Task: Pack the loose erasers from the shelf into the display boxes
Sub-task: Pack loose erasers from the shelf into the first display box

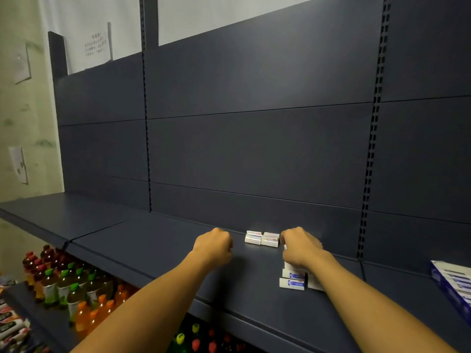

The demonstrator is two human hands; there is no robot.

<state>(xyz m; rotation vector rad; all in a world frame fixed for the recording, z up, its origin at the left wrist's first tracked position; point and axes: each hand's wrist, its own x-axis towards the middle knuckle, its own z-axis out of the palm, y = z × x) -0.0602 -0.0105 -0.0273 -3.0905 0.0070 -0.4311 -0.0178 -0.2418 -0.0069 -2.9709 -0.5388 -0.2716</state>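
White stacked erasers point(262, 238) on shelf point(158, 240) between curled, empty-looking left hand point(214, 247) and right hand point(300, 247), right fingers hidden, grip unclear.

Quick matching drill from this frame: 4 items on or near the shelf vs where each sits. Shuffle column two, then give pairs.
Things:
1. stacked erasers
2. display box
3. drink bottles
4. left hand

Places:
A. right edge of the shelf
B. lower level, on the left
C. at the back panel, between both hands
D. left of the stacked erasers, fingers curled

Pairs: 1-C, 2-A, 3-B, 4-D
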